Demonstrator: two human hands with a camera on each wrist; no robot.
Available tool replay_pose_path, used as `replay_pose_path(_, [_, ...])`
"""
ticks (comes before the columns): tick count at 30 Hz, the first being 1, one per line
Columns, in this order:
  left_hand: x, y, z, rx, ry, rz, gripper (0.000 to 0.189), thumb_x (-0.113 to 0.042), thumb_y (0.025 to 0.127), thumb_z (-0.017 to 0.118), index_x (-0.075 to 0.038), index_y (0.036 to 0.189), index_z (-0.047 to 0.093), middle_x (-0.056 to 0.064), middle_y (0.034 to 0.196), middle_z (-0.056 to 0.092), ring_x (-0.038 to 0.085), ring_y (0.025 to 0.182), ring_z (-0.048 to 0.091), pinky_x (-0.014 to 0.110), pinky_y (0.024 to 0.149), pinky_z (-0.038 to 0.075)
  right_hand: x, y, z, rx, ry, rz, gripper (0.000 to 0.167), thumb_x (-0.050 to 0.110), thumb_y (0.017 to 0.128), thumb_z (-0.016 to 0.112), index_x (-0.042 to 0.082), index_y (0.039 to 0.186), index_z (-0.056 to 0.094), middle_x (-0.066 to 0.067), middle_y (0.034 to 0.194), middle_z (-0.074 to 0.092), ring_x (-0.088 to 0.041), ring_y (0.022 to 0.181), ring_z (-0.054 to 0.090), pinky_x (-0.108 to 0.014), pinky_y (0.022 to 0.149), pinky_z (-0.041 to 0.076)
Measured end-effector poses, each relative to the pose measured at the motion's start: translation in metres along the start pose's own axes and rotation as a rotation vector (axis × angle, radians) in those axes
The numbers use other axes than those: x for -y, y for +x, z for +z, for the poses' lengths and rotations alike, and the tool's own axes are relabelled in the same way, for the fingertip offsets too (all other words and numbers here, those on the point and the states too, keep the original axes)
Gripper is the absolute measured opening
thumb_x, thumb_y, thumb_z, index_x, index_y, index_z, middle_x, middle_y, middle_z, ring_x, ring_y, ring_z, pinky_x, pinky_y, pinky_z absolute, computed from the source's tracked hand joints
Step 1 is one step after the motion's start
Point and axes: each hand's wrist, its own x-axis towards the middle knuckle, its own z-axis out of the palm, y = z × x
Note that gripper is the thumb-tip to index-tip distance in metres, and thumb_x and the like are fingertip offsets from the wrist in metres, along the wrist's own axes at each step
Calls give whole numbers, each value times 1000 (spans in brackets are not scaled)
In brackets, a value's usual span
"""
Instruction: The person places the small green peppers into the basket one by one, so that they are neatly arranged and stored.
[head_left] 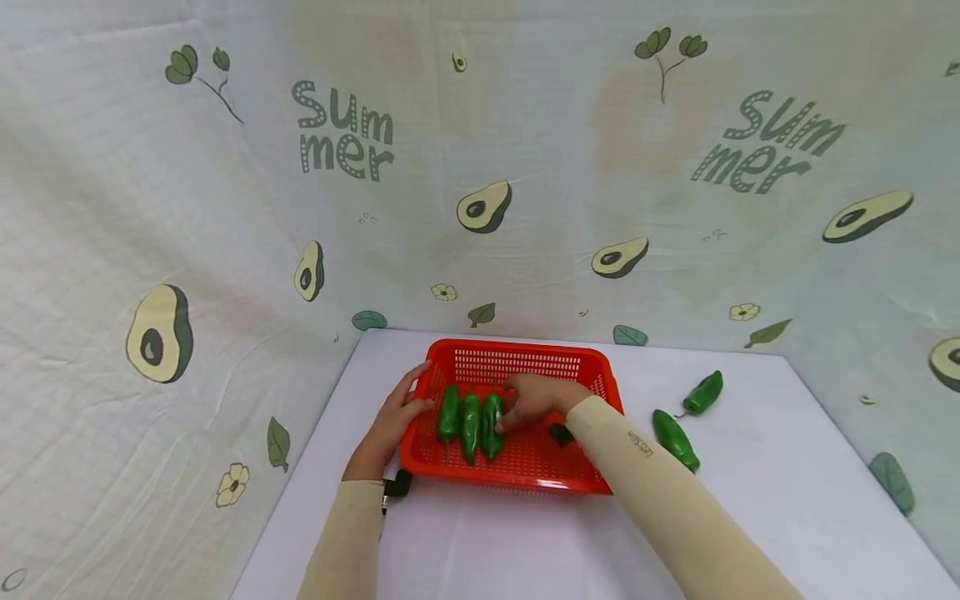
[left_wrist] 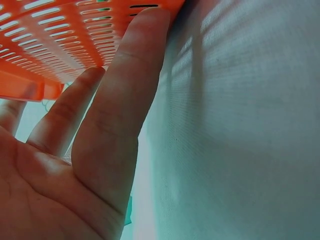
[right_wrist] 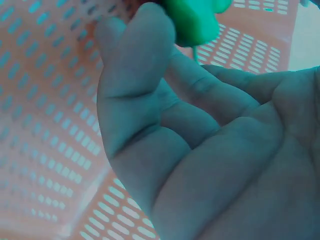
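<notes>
A red plastic basket with slotted walls sits on the table, and three green peppers lie side by side at its left. My right hand reaches into the basket, its bent fingers and thumb pinching the rightmost pepper. In the right wrist view that pepper shows just past the curled fingertips, partly cut off by the frame. My left hand touches the basket's left side. Its fingers are nearly straight against the outer slotted wall in the left wrist view.
Two more green peppers lie on the table right of the basket, one farther back and one nearer, close to the right sleeve. Printed cloth walls stand behind and at both sides of the white table.
</notes>
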Motion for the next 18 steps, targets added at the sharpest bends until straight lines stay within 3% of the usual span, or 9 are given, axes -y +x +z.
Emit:
replay_pose_path(2, [0, 0, 0, 6, -2, 0, 68, -15, 101, 58, -49, 158, 43, 18, 145, 59, 37, 116, 68, 48, 85, 63, 5, -4, -5, -5, -14, -11, 94, 43, 81, 89, 1, 154, 48, -15, 147, 58, -29, 125, 60, -52, 107, 51])
replay_pose_path(8, [-1, -2, 0, 23, 1, -9, 69, -15, 101, 57, -47, 159, 41, 20, 148, 57, 41, 121, 66, 47, 87, 63, 9, -20, -22, -25, 12, -18, 89, 35, 83, 90, 3, 155, 47, -14, 132, 67, -25, 114, 66, -46, 97, 58])
replay_pose_path(12, [1, -2, -1, 19, 3, -12, 70, -16, 100, 59, -47, 159, 41, 20, 148, 57, 41, 122, 66, 48, 88, 62, 6, -36, -36, -68, -4, -37, 87, 35, 84, 89, 5, 155, 48, -14, 134, 67, -30, 122, 64, -46, 96, 58])
replay_pose_path(18, [-3, -2, -2, 26, 3, -4, 70, -15, 99, 59, -46, 160, 40, 21, 150, 55, 43, 125, 63, 49, 90, 61, 0, -71, -61, -150, -1, -60, 82, 32, 84, 90, 8, 153, 52, -15, 133, 67, -22, 106, 70, -42, 88, 62])
